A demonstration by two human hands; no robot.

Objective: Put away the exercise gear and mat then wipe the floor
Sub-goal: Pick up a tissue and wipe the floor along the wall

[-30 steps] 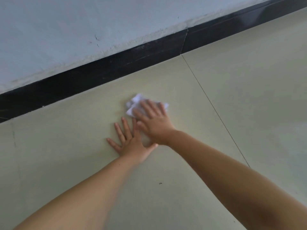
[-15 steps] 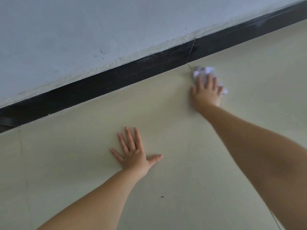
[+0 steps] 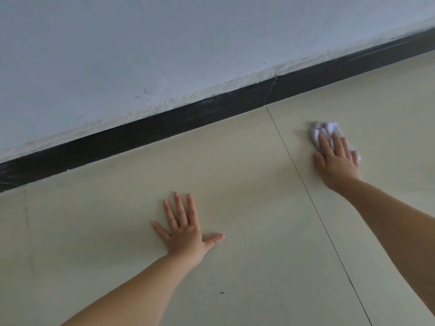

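A crumpled white cloth lies on the beige tiled floor, to the right of a tile joint. My right hand presses flat on the cloth, fingers extended over it, covering its near part. My left hand rests flat on the floor to the left, fingers spread, holding nothing. No exercise gear or mat is in view.
A black skirting board runs along the foot of a white wall just beyond the hands. A thin tile joint crosses the floor diagonally between the two hands. A small dark speck lies near the left forearm.
My right hand has slid the cloth from beside the left hand to the right, across the tile joint, then slightly back from the skirting. The left hand has stayed planted.
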